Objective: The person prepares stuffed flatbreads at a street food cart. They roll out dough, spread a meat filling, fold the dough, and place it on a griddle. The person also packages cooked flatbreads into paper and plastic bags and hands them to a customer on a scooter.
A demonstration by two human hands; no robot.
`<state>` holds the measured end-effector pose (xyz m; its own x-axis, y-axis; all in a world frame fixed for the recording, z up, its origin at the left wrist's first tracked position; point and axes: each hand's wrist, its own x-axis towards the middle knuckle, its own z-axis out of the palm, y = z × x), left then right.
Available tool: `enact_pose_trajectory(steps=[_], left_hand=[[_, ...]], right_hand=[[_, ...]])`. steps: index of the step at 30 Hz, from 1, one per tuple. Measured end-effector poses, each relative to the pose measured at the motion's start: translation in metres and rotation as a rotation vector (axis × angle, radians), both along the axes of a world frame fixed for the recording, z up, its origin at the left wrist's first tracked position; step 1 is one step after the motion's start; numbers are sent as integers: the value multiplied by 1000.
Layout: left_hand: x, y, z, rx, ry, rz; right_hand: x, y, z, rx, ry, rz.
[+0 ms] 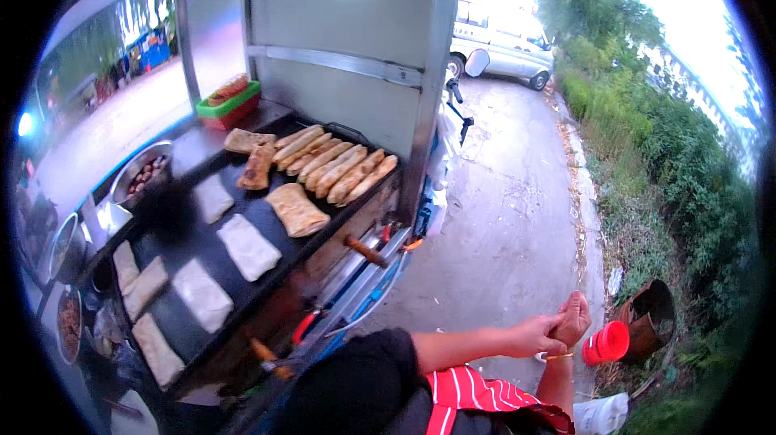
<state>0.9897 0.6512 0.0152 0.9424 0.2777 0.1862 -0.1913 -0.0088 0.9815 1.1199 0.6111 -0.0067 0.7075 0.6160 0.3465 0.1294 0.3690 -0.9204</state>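
Observation:
My left hand (533, 335) reaches across in front of my body and is closed around the wrist area of my right hand (573, 318). The right hand is held up with its fingers curled; what lies inside the curl is hidden. A thin bracelet (556, 355) circles the right wrist. Both hands are out over the pavement, away from the griddle (242, 186). On its black plate lie several pale, uncooked dough rectangles (248, 247) and a browned stuffed flatbread (297, 209). Several browned flatbreads (333, 168) stand on edge in a row at the back.
Metal bowls (140, 171) line the griddle's far left side. A green and red plastic basket (229, 109) stands at the back corner. Wooden-handled knobs (365, 251) stick out of the front. A red container (606, 344) and rusty drum (652, 320) are beyond my hands. A white van (503, 41) is parked ahead.

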Motion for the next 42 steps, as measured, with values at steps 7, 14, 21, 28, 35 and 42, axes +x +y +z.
enact_pose_trajectory(steps=[7, 14, 21, 28, 35, 42], left_hand=[[142, 149, -11, 186, 191, 83], [170, 302, -73, -23, 188, 755], [66, 358, -93, -177, 695, 1354], [52, 373, -139, -522, 898, 1729], [97, 389, -138, -785, 887, 2044], [187, 432, -108, -1239, 711, 2536]], right_hand=[[157, 139, -53, -108, -32, -110], [206, 352, -74, -214, -660, 264], [135, 547, -53, -224, -647, 683], [44, 720, -101, -120, -945, 998], [-101, 824, -159, -300, -1093, 1393], [-203, 827, -177, -731, -1433, 1632]])
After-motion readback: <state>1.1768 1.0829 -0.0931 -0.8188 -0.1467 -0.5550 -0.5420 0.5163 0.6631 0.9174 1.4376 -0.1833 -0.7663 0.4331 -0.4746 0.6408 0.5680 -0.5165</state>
